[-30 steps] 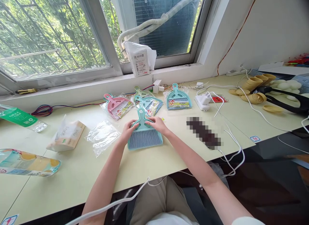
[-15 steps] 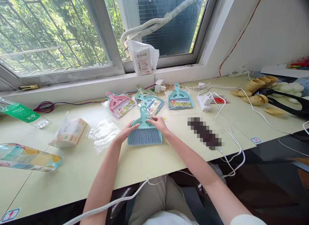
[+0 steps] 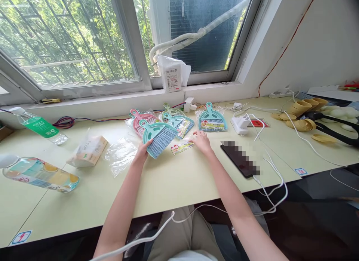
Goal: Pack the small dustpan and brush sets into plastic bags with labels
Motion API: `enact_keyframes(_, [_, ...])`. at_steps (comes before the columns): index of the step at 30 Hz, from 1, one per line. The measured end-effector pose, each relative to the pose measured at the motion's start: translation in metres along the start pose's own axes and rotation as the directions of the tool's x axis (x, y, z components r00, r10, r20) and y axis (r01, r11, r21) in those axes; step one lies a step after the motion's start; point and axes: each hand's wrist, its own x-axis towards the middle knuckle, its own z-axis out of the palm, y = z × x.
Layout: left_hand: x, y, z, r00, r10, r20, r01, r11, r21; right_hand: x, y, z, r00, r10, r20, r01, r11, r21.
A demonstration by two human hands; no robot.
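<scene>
My left hand (image 3: 143,152) grips the lower left edge of a teal dustpan and brush set (image 3: 157,138), tilted above the table with grey-blue bristles facing me. My right hand (image 3: 202,140) is at the right end of a printed label card (image 3: 181,147) lying on the table, its fingers touching the card. Behind them lie packaged sets: a pink dustpan set (image 3: 136,120), a green one (image 3: 172,108), a teal one (image 3: 183,125) and another teal dustpan set (image 3: 211,117) to the right. A crumpled clear plastic bag (image 3: 120,155) is left of my left hand.
On the left are a tissue pack (image 3: 89,150) and two bottles, one with a green label (image 3: 42,126) and one with fruit print (image 3: 42,175). A phone (image 3: 238,160) with a white cable lies right, near a white plug adapter (image 3: 240,125). Black-handled scissors (image 3: 336,122) lie far right.
My left hand has swung the teal set up and left, tilting it. My right hand has let go of it and moved right to the label card, which is now uncovered.
</scene>
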Motion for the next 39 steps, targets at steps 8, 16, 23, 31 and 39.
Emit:
enact_keyframes(8, [-0.006,-0.002,0.001,1.000,0.020,-0.002,-0.020,1.000,-0.004,-0.002,0.000,0.002,0.979,-0.052,0.197,0.043,0.998,0.050])
enact_keyframes(16, [-0.011,0.000,0.009,0.999,0.036,0.021,-0.035,0.999,-0.029,-0.017,-0.034,-0.019,0.721,-0.431,0.543,-0.029,0.763,0.646])
enact_keyframes(23, [-0.016,-0.008,0.022,0.981,-0.099,0.167,0.110,0.993,-0.054,-0.020,-0.048,-0.002,0.970,-0.164,0.179,0.043,0.841,0.540])
enact_keyframes(31, [-0.021,-0.007,0.033,0.990,-0.011,0.141,0.010,1.000,0.010,-0.031,-0.058,0.009,0.998,-0.068,-0.006,0.066,0.937,0.342])
enact_keyframes(39, [-0.021,0.001,0.041,0.979,0.163,0.119,-0.153,0.984,-0.091,-0.049,-0.079,0.036,0.984,0.031,0.178,-0.178,0.349,0.920])
